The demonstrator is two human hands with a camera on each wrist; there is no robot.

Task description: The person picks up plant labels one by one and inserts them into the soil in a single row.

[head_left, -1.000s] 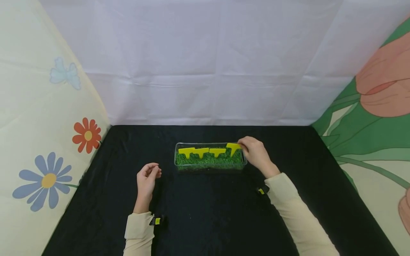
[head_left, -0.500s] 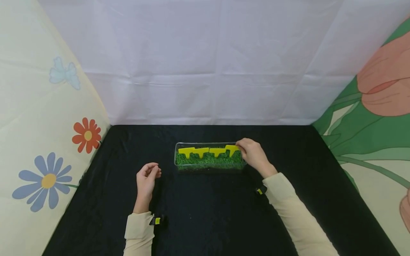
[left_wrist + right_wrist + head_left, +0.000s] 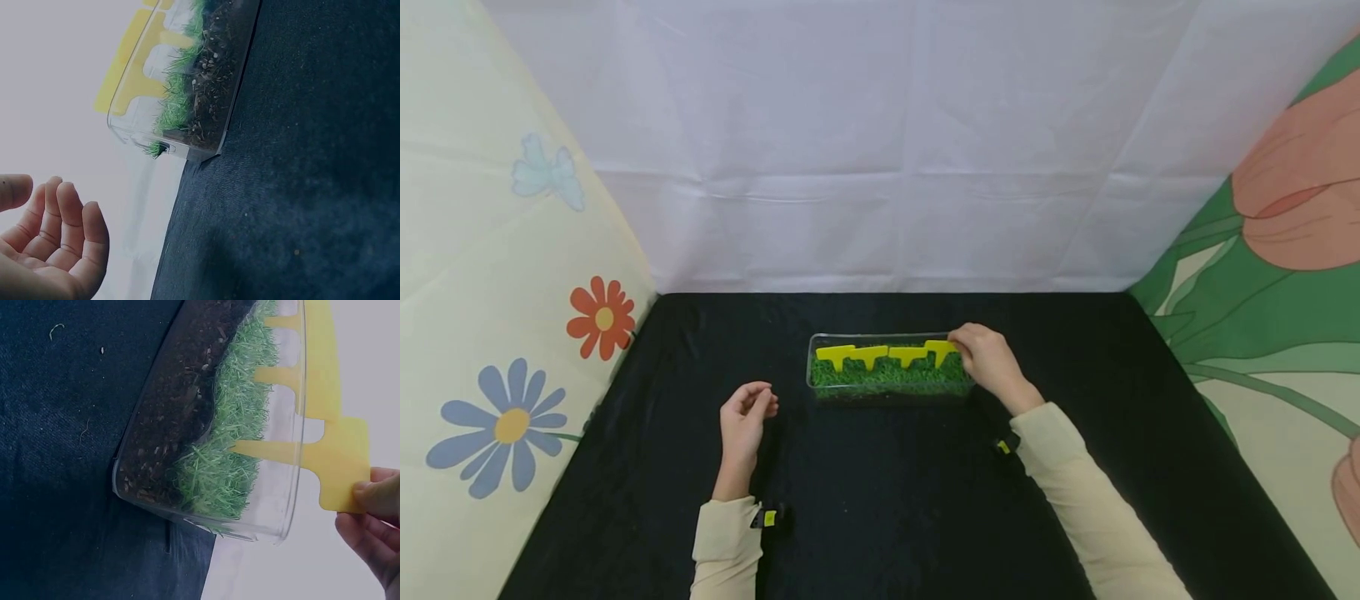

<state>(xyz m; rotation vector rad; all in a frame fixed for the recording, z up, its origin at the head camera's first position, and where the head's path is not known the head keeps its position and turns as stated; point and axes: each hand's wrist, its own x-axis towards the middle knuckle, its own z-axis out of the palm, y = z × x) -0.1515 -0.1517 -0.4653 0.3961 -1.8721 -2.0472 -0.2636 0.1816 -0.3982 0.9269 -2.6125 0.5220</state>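
Note:
A clear plastic box (image 3: pixel 891 392) holds dark soil (image 3: pixel 169 425) topped with green grass (image 3: pixel 219 481). Several yellow T-shaped plant labels stand in a row in it, three of them on the left, such as this label (image 3: pixel 909 356). At the right end, my right hand (image 3: pixel 992 362) pinches the rightmost plant label (image 3: pixel 344 465) by its outer end between thumb and fingers. That label's pointed stem reaches down to the grass and its head sits slightly higher than the others. My left hand (image 3: pixel 745 425), left of the box, holds nothing, its fingers loosely curled (image 3: pixel 59 244).
Black cloth (image 3: pixel 880 500) covers the table. A white sheet (image 3: pixel 895 167) hangs behind it, with flower-printed cloths (image 3: pixel 512 333) at both sides. Small bits of debris (image 3: pixel 56 330) lie on the black cloth.
My right hand has moved slightly left with the plant label, which now stands lower and closer to its neighbour. The left hand has stayed in place.

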